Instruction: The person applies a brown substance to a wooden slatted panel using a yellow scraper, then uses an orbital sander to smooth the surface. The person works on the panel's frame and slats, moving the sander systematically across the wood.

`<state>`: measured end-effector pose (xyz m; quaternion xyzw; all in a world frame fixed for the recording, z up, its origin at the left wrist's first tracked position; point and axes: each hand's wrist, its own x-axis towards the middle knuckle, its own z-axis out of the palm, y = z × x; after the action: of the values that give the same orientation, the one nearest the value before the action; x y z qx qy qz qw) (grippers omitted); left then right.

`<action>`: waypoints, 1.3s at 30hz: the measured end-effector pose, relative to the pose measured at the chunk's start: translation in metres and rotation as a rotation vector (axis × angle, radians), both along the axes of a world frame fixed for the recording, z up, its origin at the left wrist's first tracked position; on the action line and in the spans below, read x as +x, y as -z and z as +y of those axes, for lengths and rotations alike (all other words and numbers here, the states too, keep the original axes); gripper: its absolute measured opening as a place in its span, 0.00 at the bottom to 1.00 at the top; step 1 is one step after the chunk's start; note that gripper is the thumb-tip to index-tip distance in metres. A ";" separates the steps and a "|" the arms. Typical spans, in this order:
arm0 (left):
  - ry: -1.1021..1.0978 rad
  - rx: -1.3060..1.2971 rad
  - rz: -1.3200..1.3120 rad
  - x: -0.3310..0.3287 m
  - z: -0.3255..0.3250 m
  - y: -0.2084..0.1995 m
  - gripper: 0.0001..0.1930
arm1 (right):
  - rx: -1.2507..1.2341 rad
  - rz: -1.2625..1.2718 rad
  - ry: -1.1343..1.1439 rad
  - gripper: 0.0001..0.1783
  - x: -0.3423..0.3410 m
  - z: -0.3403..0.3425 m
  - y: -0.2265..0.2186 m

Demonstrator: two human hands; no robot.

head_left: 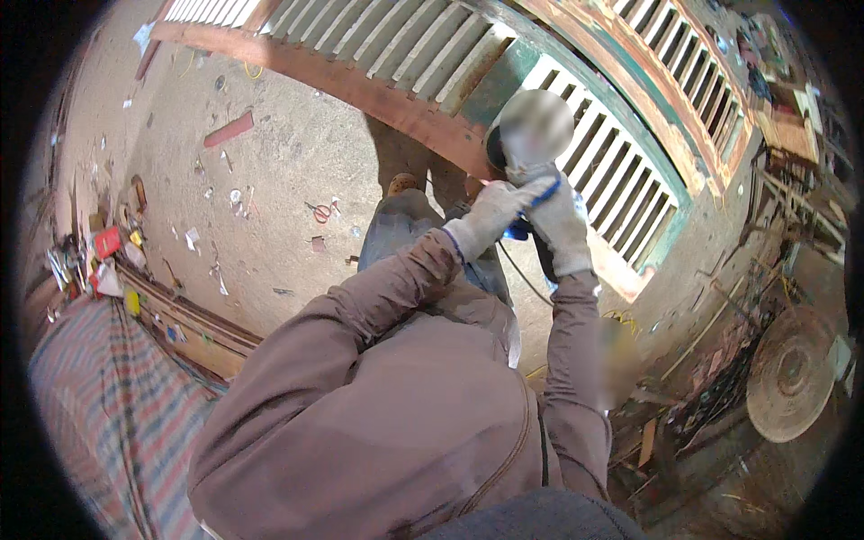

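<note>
Both my hands wear pale grey work gloves and meet near the right edge of a louvered wooden shutter. My left hand (486,218) is closed at the side of a blue and black corded power tool (516,230). My right hand (556,220) wraps round the same tool from the right. A black cord (522,272) hangs from it toward my legs. A blurred patch and the gloves hide most of the tool, so its exact kind does not show. The shutter's bare reddish-brown rail (396,112) runs just beyond my hands, beside a green-painted panel (498,83).
More louvered shutters (621,166) lie at the right and far right. On the concrete floor are a reddish wood strip (229,130), red-handled scissors (320,213) and scraps. A striped tarp (117,396) covers the lower left. A round woven tray (792,373) stands among clutter at right.
</note>
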<state>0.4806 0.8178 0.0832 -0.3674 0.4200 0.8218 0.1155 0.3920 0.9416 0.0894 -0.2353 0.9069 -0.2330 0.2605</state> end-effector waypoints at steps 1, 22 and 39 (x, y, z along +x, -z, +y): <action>-0.085 0.108 -0.042 -0.006 -0.010 -0.017 0.26 | 0.112 0.003 -0.057 0.34 -0.016 -0.029 -0.030; -0.300 0.102 0.146 -0.217 -0.031 0.019 0.32 | 0.239 0.050 -0.311 0.24 -0.273 -0.029 0.023; -0.876 0.124 0.013 -0.051 0.018 0.007 0.36 | 0.262 0.018 -0.652 0.37 -0.093 -0.099 -0.034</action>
<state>0.4293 0.8355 0.0762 -0.4979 0.1751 0.8191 -0.2247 0.2995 0.8426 0.1229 -0.4792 0.8085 -0.0170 0.3413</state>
